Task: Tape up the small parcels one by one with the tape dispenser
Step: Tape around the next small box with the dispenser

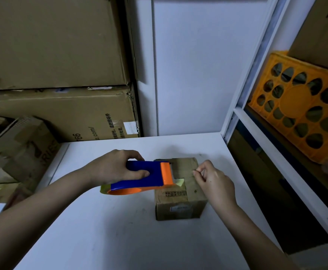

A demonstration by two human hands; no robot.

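Left hand (118,168): curled round the blue handle of the tape dispenser (139,177), thumb on its side.
Tape dispenser: long axis runs left to right, orange cutter end pointing right, over the small parcel's (179,193) left top edge.
Right hand (212,178): just right of the cutter, thumb and forefinger pinched above the parcel top; whether tape is between them, I cannot tell.
Small parcel: on the white bench (104,230), beneath both hands.

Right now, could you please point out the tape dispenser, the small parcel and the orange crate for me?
tape dispenser (139,173): head view, on its blue body.
small parcel (178,199): head view, on its near top face.
orange crate (289,103): head view, on the solid centre of its side wall.
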